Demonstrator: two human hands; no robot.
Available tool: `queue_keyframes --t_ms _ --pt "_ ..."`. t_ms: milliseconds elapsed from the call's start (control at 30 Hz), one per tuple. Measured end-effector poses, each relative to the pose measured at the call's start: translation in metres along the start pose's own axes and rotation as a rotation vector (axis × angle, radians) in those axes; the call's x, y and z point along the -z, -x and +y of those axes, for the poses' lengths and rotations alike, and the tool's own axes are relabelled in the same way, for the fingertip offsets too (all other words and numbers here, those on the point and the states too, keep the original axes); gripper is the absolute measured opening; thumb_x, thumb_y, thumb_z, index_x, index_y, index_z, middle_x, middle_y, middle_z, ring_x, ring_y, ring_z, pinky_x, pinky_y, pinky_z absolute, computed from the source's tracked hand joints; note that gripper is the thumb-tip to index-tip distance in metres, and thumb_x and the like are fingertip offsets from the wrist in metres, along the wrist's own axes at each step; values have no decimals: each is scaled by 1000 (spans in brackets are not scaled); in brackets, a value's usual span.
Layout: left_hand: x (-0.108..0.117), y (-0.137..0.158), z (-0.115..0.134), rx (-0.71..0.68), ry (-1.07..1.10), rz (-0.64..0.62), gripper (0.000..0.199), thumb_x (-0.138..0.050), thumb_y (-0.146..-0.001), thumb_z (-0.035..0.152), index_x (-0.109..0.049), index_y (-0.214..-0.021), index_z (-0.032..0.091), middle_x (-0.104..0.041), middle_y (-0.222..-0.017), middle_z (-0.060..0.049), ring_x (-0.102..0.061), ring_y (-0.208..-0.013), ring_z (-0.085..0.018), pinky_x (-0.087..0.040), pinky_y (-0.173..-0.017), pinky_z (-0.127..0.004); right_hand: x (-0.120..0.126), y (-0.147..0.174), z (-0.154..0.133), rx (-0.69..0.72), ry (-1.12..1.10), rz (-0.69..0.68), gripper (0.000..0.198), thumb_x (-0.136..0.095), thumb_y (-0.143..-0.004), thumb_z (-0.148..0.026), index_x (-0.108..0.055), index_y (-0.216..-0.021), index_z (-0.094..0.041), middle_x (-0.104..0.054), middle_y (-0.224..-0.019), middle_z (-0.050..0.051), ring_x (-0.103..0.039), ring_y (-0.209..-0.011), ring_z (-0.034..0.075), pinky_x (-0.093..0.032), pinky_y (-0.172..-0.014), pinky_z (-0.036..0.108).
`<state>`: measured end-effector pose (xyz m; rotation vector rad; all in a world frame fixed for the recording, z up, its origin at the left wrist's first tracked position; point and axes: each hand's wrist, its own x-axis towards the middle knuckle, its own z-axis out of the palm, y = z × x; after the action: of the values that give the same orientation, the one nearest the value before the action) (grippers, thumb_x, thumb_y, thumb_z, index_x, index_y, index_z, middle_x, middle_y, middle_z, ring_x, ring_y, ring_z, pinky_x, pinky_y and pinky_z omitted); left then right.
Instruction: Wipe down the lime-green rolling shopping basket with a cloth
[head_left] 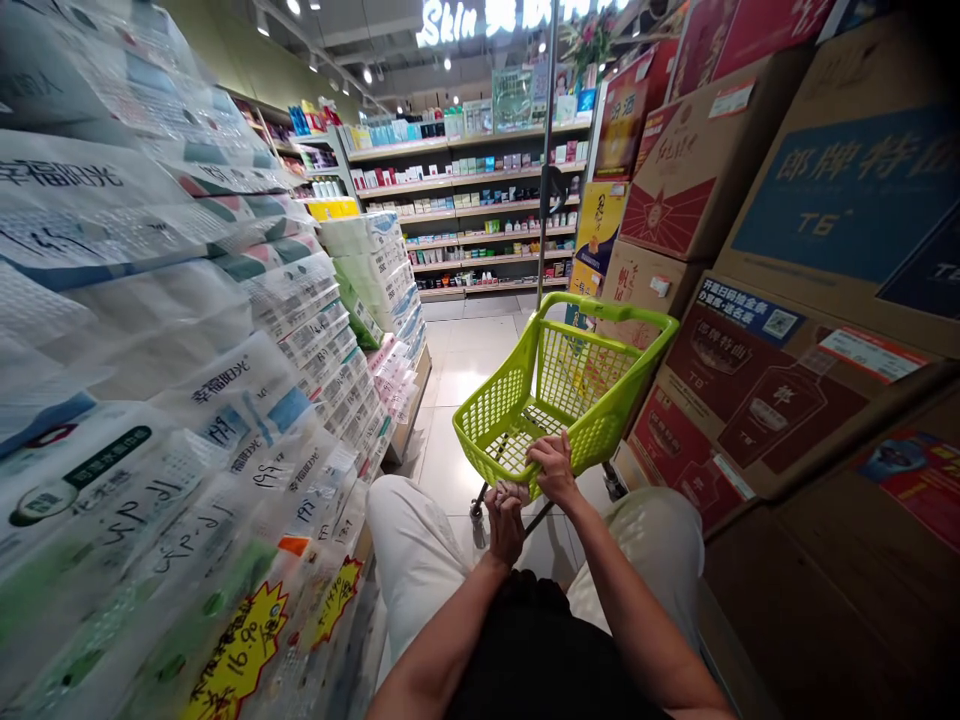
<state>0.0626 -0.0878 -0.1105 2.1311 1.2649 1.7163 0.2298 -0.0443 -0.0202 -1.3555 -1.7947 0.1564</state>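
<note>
A lime-green shopping cart (480, 425) with a lattice basket stands on the floor between my knees, and I see nothing lying in its basket. My right hand (553, 467) is closed over its near rim, fingers bent over the edge. Just to the left and lower, my left hand (505, 522) is closed at the same near side, its fingers on a small crumpled pale cloth (511, 491) that lies against the basket. The hidden fingertips leave its exact shape unclear.
Wrapped tissue packs (255, 400) are stacked high on my left, with yellow price signs (244, 650). Cardboard cartons (750, 370) tower close on the right. A metal pole (547, 150) rises behind the cart. Beyond the tiled floor (457, 365) stand product shelves (465, 210).
</note>
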Motion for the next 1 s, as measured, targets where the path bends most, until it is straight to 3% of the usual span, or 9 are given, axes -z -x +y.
queue_keyframes --t_ms 133,333,400,533,600,800,1000 --pt "4 -24 1 -77 -11 49 15 -46 -104 24 -61 -103 24 -62 -113 -11 -57 -122 -25 -52 -103 -48 -2 -2 -1 -13 -21 22 32 -49 -62 -1 -65 -70 -28 -71 -87 -1 -52 -123 25 -2 -129 53" --pt "27 -57 -13 53 -28 233 12 -50 -103 25 -61 -109 23 -60 -116 -13 -55 -123 -27 -49 -107 -50 1 -5 1 -25 -28 -8 32 -48 -59 -2 -66 -66 -27 -70 -80 0 -50 -132 27 1 -128 56" --pt "31 -65 -12 0 -15 158 14 -51 -102 25 -63 -110 23 -60 -118 -13 -56 -125 -27 -50 -107 -50 2 -5 2 -23 -34 -27 33 -48 -60 -1 -67 -67 -27 -71 -83 0 -50 -133 27 2 -127 57" --pt "32 -77 -5 -94 -25 -111 21 -52 -102 23 -67 -116 27 -60 -122 -13 -59 -123 -26 -54 -105 -47 5 -4 3 -21 -51 -54 32 -48 -64 -1 -68 -67 -27 -73 -86 0 -47 -136 26 4 -127 58" --pt "33 -86 -5 -42 -66 -117 24 -54 -100 21 -69 -118 27 -59 -123 -13 -59 -124 -26 -55 -105 -47 7 -4 4 -16 -60 -67 33 -47 -64 -1 -68 -68 -27 -74 -88 -1 -47 -137 27 5 -126 59" --pt "38 -119 -12 168 -79 35 27 -52 -98 16 -70 -115 26 -56 -120 -11 -56 -121 -25 -51 -110 -48 1 -14 2 -18 -85 -109 36 -46 -63 -2 -70 -72 -27 -76 -96 -1 -46 -138 27 7 -126 59" --pt "41 -140 -3 245 -168 -133 26 -51 -95 10 -72 -102 24 -53 -115 -9 -54 -123 -25 -47 -114 -45 -13 -32 -3 -70 -75 -106 30 -49 -62 -7 -70 -69 -27 -76 -96 -1 -43 -141 29 11 -126 59"
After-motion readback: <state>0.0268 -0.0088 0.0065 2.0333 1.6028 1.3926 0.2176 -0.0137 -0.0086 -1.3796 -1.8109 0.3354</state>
